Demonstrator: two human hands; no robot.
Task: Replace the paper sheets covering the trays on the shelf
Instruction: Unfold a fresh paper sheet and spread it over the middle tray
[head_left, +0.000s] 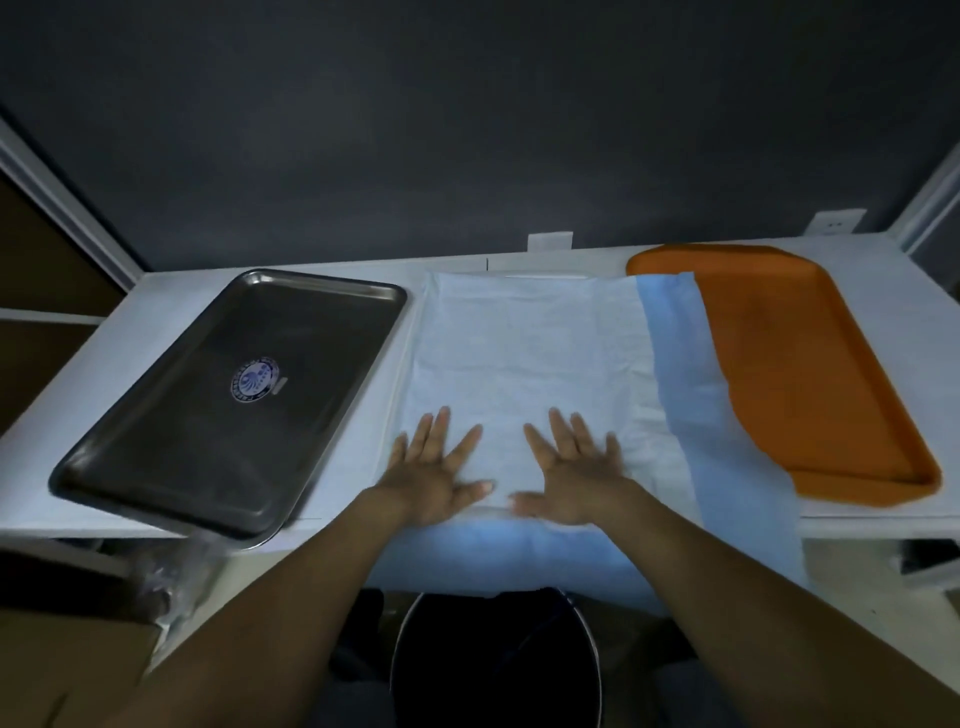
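Observation:
A white paper sheet (524, 353) with a blue underside lies spread over the middle of the white shelf (363, 270); whatever is beneath it is hidden. Its blue edge (691, 374) laps over the left side of the orange tray (810, 374), and its near edge hangs over the shelf front. My left hand (434, 473) and my right hand (574, 470) press flat on the sheet near its front, fingers spread, holding nothing. A bare steel tray (234, 395) with a round sticker sits at the left.
A dark wall stands behind the shelf, with a white socket (834, 224) at the back right. A round black bin (496, 660) sits on the floor below the shelf front. A cardboard box (67, 670) is at the lower left.

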